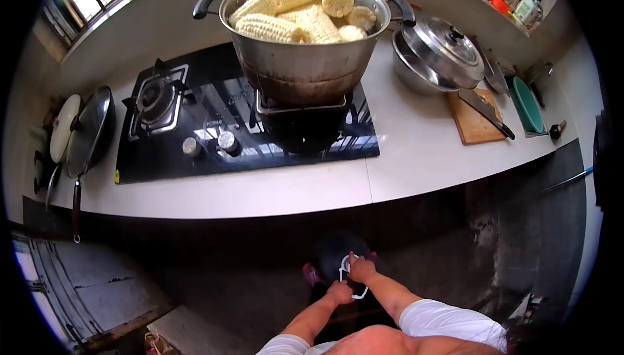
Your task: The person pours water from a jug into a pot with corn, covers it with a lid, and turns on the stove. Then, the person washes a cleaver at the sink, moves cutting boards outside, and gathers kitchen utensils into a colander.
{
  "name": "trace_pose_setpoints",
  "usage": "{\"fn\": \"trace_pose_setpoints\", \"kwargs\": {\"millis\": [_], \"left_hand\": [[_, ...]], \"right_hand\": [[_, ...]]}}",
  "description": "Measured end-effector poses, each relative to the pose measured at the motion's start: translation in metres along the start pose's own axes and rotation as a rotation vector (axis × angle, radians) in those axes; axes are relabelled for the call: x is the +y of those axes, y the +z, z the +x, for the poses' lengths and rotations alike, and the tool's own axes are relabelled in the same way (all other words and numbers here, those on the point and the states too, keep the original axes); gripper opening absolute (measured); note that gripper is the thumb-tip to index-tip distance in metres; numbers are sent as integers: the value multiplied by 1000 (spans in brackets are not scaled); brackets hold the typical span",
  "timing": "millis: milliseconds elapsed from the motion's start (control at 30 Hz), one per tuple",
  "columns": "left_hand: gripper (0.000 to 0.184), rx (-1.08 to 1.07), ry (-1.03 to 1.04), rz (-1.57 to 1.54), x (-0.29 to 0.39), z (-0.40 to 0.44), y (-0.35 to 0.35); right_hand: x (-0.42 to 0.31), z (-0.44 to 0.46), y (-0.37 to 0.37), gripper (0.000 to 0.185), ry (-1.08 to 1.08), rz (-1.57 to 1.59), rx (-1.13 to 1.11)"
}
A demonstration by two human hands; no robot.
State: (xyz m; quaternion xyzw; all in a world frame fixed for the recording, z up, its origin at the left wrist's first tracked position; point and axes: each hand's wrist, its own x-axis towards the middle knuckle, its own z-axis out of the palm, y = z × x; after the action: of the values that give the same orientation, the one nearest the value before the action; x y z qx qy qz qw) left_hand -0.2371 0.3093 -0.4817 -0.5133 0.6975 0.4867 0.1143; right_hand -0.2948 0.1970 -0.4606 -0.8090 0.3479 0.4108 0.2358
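Low in the view, in front of the body, my left hand is closed on a white cord or strap. My right hand, a little higher and to the right, has its fingers closed on the same white piece. The cord forms a bent loop between and below the hands; its exact shape is too small to tell. Dark cloth lies behind it.
Past the counter edge, a large pot of corn cobs stands on the black stove. Pans sit left; a lidded bowl, cutting board, and knife lie right.
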Motion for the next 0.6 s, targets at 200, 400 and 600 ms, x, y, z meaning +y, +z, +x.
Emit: {"fn": "trace_pose_setpoints", "kwargs": {"millis": [200, 400, 600], "left_hand": [[27, 41, -58, -161, 8, 11, -20], [25, 38, -151, -278, 17, 6, -30], [28, 172, -325, -513, 17, 15, -41]], "right_hand": [[9, 11, 11, 86, 288, 467, -42], [19, 4, 5, 86, 300, 820, -81], [80, -36, -2, 66, -6, 1037, 136]]}}
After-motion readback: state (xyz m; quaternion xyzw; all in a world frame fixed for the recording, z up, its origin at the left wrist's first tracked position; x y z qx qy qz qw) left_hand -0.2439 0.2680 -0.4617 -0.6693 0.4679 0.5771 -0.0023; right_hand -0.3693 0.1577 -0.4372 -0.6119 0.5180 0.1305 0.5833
